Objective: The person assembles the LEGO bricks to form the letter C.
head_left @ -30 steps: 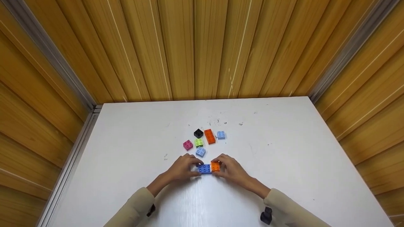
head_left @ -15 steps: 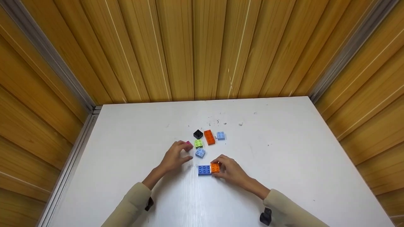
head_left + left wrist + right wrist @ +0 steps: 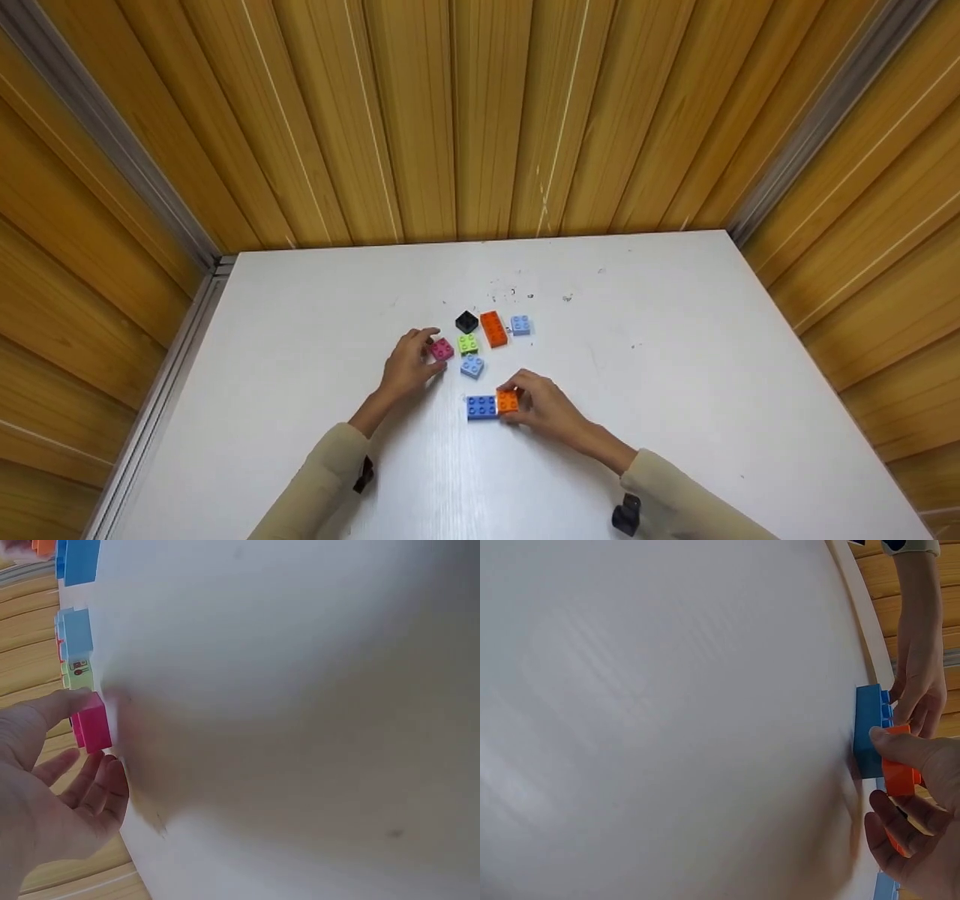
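Observation:
My left hand [image 3: 407,362] is around the magenta brick [image 3: 442,349], thumb on the near side and fingers on the far side. In the left wrist view the thumb overlaps the magenta brick's edge and a fingertip is close to its other side; a firm grip does not show. My right hand [image 3: 551,405] pinches the small orange brick [image 3: 508,400] between thumb and fingers. That orange brick sits on the right end of the long blue brick [image 3: 481,406], whose left studs are bare. In the right wrist view the blue brick [image 3: 868,731] lies on the table.
Just right of the magenta brick are a lime green brick [image 3: 468,344] and a light blue brick [image 3: 472,366]. Behind them lie a black brick [image 3: 466,322], a long red-orange brick [image 3: 493,328] and another light blue brick [image 3: 520,325]. Wood-look panels [image 3: 487,120] surround the white table [image 3: 637,405].
My left hand has let go of the blue brick and moved forward and left to the magenta brick. The right hand has kept its pinch on the orange brick, in about the same place.

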`<state>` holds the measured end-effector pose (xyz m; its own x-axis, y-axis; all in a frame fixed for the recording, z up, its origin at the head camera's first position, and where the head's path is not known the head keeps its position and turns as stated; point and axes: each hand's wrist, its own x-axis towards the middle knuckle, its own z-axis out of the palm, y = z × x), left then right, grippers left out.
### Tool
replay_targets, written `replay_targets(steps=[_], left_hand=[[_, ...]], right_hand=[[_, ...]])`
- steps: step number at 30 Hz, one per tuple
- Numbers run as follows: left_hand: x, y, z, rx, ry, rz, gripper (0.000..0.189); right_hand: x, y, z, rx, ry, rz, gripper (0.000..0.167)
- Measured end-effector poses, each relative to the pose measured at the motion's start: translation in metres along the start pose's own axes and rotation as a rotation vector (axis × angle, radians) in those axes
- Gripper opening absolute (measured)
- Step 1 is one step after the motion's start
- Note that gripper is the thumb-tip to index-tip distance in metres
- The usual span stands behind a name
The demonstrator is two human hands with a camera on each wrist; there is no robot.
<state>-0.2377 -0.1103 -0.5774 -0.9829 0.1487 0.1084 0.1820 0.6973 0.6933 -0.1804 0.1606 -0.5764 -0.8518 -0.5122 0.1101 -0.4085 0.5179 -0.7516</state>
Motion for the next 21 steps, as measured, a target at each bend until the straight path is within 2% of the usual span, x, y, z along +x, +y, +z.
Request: replay_targets(steps=[4, 12, 15, 21], left_hand=[[0.002, 0.001, 0.002, 0.018, -0.024, -0.054, 0.048], [-0.001, 0.003, -0.004, 0.005, -0.062, -0.062, 0.037], [-0.006, 0.005, -0.007, -0.016, -0.082, -0.038, 0.037], [-0.014, 0.011, -0.014, -0.010, -0.122, 0.056, 0.038]], right_hand=[[0.000, -0.001, 0.000, 0.001, -0.011, 0.018, 0.036], [0.001, -0.002, 0.000, -0.010, -0.003, 0.005, 0.035], [0.001, -0.001, 0.001, 0.001, 0.001, 0.006, 0.035], [0.001, 0.000, 0.001, 0.008, 0.004, 0.008, 0.035]])
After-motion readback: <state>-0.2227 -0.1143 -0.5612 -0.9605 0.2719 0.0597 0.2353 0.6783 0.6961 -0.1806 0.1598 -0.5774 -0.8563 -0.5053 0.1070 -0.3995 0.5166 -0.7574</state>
